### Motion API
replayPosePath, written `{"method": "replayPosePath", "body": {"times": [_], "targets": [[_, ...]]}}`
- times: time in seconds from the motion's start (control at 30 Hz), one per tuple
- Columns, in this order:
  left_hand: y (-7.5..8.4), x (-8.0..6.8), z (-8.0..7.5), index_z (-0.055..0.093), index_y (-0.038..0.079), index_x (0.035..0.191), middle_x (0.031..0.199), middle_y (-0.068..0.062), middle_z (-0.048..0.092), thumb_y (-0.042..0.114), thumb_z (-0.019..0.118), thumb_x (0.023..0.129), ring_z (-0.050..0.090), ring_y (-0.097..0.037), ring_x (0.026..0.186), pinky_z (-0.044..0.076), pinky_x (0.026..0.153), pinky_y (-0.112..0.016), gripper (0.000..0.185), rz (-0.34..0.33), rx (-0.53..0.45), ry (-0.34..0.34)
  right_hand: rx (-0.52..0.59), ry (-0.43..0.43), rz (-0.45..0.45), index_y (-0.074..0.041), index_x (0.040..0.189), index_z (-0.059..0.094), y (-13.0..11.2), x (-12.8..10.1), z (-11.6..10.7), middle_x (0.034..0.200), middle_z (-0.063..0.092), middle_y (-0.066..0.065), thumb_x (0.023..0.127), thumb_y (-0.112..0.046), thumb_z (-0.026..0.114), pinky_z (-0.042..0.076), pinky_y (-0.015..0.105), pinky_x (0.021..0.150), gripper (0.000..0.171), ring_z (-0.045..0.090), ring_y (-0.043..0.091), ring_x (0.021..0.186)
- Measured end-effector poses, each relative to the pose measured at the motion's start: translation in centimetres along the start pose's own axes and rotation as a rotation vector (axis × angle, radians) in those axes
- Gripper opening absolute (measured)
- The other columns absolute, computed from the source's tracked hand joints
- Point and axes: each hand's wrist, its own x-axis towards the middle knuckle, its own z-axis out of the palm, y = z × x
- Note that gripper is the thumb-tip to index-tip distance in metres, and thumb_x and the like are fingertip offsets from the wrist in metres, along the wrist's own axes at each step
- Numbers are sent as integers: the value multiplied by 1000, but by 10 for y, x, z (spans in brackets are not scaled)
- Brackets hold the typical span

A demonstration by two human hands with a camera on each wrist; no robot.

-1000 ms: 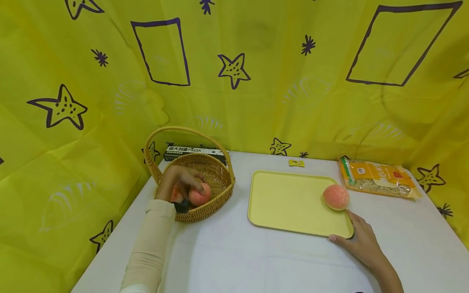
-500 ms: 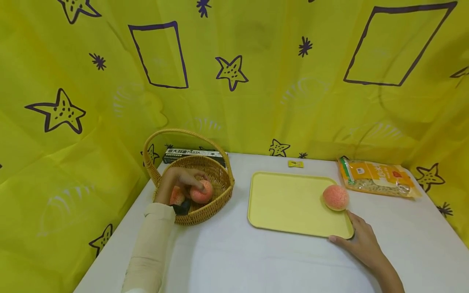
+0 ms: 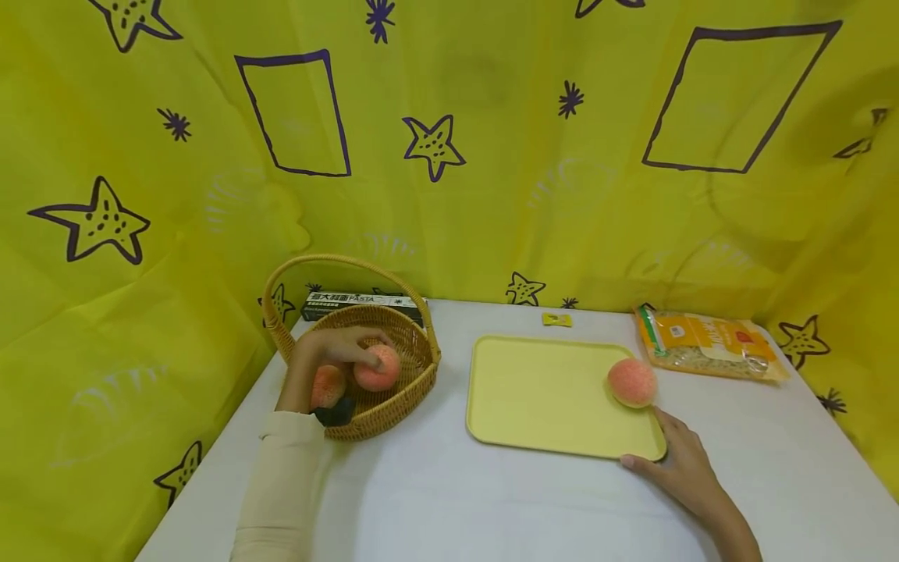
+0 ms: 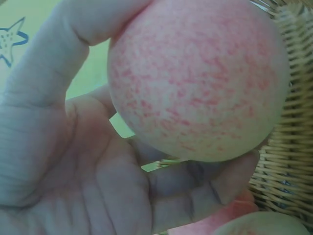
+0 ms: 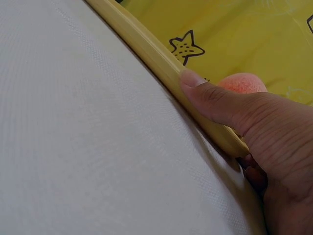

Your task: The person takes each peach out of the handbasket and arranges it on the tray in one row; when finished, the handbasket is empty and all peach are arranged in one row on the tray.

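My left hand [image 3: 342, 346] reaches into the wicker basket [image 3: 402, 407] and holds a pink peach [image 3: 378, 368] between thumb and fingers. In the left wrist view, the thumb lies on one side of this peach [image 4: 200, 78] and fingers curl under the other. Another peach [image 3: 327, 385] lies in the basket beneath that wrist, partly covered. My right hand [image 3: 683, 467] grips the near right corner of a pale yellow tray [image 3: 541, 390], its thumb along the front rim in the right wrist view. A third peach [image 3: 632, 382] rests at the tray's right side.
Behind the basket lies a dark pasta box [image 3: 330, 304], and the tall basket handle [image 3: 330, 257] arches over the opening. A small yellow packet [image 3: 556, 319] is behind the tray. To the back right lies an orange bag [image 3: 709, 343]. A yellow curtain [image 3: 492, 218] borders the white table [image 3: 449, 499].
My left hand and its peach have risen slightly within the basket, showing more of the peach below. The whole head view has shifted a little. My right hand stays on the tray corner.
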Motion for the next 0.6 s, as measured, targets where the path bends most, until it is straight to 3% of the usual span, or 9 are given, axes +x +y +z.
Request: {"method": "replayPosePath", "body": {"times": [0.1,0.27,0.6], "targets": [[4,-5,1,51,11,133,127,-14,51,29,68,87,56,-21,98,51,78,-33,52,11,14,28,9,9,-9,10,149,25,-1,-1,0,144,33,41,81,-35,78,26,73,94,98,31,60,126],[11,-15,3,45,10,136,123,-14,52,34,65,88,57,-19,82,52,72,-37,57,-31,12,53,2,13,-7,9,149,24,-2,-2,2,143,33,41,80,-36,79,28,73,93,99,32,59,124],[27,-27,12,49,12,132,126,-15,51,31,65,91,59,-22,88,54,74,-41,49,21,22,7,3,-2,16,7,151,21,1,-1,0,144,31,40,80,-38,78,27,73,95,101,30,60,126]]}}
